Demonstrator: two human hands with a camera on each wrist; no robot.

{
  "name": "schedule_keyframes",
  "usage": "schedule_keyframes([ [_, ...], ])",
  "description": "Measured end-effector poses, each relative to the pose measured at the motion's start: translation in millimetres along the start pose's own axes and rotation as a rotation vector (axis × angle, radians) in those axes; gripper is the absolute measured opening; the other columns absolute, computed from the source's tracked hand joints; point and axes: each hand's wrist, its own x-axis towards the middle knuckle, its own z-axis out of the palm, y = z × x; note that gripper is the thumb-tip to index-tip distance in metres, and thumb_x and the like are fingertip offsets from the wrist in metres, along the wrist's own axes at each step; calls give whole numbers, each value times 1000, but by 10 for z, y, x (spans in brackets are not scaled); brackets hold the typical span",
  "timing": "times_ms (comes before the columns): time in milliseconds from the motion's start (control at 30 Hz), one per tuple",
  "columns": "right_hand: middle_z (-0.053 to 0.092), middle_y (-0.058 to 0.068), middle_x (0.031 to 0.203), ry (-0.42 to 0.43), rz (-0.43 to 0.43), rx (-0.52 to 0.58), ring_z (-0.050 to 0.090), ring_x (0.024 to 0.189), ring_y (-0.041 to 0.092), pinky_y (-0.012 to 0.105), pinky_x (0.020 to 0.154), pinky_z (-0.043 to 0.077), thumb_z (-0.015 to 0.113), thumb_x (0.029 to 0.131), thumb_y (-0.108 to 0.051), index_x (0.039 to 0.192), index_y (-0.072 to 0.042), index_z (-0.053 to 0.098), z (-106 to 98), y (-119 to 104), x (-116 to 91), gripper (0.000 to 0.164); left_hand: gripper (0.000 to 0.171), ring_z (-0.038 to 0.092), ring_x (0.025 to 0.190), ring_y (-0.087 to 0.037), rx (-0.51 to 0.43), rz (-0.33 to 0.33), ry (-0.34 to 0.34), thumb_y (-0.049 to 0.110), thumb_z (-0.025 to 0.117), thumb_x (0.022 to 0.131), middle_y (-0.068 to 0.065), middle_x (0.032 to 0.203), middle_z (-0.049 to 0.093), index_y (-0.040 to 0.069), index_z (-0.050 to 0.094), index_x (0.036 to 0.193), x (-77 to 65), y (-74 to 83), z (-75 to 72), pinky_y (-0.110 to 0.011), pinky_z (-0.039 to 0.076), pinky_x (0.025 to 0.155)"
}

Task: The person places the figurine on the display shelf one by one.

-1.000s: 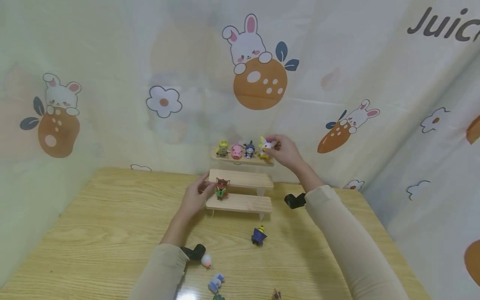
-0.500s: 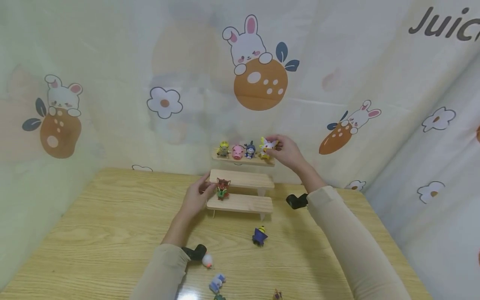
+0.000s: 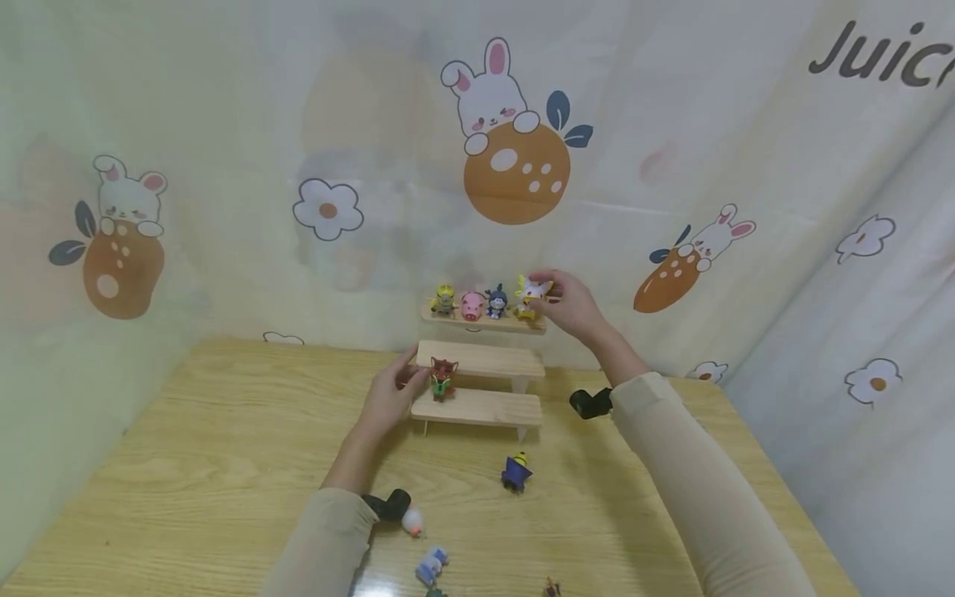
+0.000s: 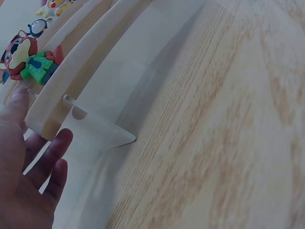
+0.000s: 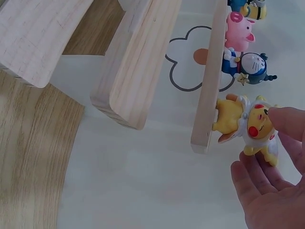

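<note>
My right hand (image 3: pixel 570 305) pinches a yellow figurine in a white hood (image 5: pixel 255 121) at the right end of the top shelf (image 5: pixel 208 109). Its thumb lies on the figurine's head, and its feet meet the board. In a row beside it stand a figurine in a dark blue cap (image 3: pixel 496 302), a pink pig figurine (image 3: pixel 472 306) and a yellow and grey figurine (image 3: pixel 443 300). My left hand (image 3: pixel 388 391) rests at the left end of the lower shelf (image 3: pixel 485 407), fingers loosely extended, thumb close to a red fox figurine in green (image 4: pixel 35 67) standing there.
Between the upper and lower boards is a middle shelf (image 3: pixel 485 358). On the wooden table (image 3: pixel 224 464) lie a blue-caped figurine (image 3: pixel 516 473), a white round figurine (image 3: pixel 413 521), a blue and white one (image 3: pixel 432 565) and small pieces at the front edge. A printed curtain (image 3: pixel 403 274) hangs behind.
The head view has tilted slightly, so the scene sits a little lower. Both hands and the figurines keep their places on the shelves.
</note>
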Motion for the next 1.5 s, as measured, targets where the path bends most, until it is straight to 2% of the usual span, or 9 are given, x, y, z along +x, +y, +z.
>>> schedule_keyframes([
  [467,38,21,144,-5,29,105,39,134,37,54,106,38,62,92,-19,146,-16,36,-82,136,-98,60,58,62,102,-23,-6,-5,-24,32,56,95,-8,118,66,21,35,148,-3,31,14,-39,52,89],
  [600,36,20,144,81,68,242,37,133,35,53,107,37,59,93,-18,149,-19,29,-41,302,-217,63,58,62,99,-22,5,4,-14,33,56,95,-6,116,67,20,34,148,11,40,-1,-37,53,85],
  [733,38,19,139,231,189,360,43,123,26,39,100,42,56,93,-15,148,-17,28,95,501,-476,61,57,63,98,-22,15,24,-31,31,56,96,-8,117,67,20,34,148,7,49,11,-35,54,83],
  [833,42,18,133,269,256,393,48,110,18,27,91,45,54,94,-15,145,-12,32,226,600,-684,56,57,62,99,-22,16,21,-35,31,55,96,-8,117,67,20,34,148,-1,54,26,-35,54,84],
  [967,51,16,122,165,237,339,53,97,15,24,80,50,53,96,-16,137,-7,44,401,645,-937,43,56,62,100,-22,17,1,-20,31,55,96,-7,116,67,23,35,147,-4,53,31,-36,53,86],
  [1133,62,9,99,2,134,70,57,80,16,28,65,49,57,95,-22,115,-8,63,614,569,-1229,25,56,62,101,-22,9,-20,-24,33,55,96,-6,118,66,28,34,147,2,40,17,-38,52,89],
  [1300,63,-2,79,-128,73,-183,52,67,11,25,57,44,60,93,-25,96,-12,68,797,459,-1421,15,57,62,103,-23,2,-7,-26,36,55,96,-9,120,65,26,34,148,-3,-3,2,-39,53,90],
  [1367,62,-3,75,-184,55,-224,51,62,10,25,54,43,60,93,-26,97,-12,68,851,419,-1477,16,55,62,103,-24,9,9,-18,38,55,95,-9,118,66,23,39,145,-9,-22,3,-40,53,90],
  [1500,60,-4,70,-281,47,-276,50,55,10,25,49,42,59,94,-31,112,-11,63,942,395,-1559,27,48,63,102,-22,23,45,-10,43,55,94,-8,111,68,17,53,134,-12,-57,24,-39,52,90],
])
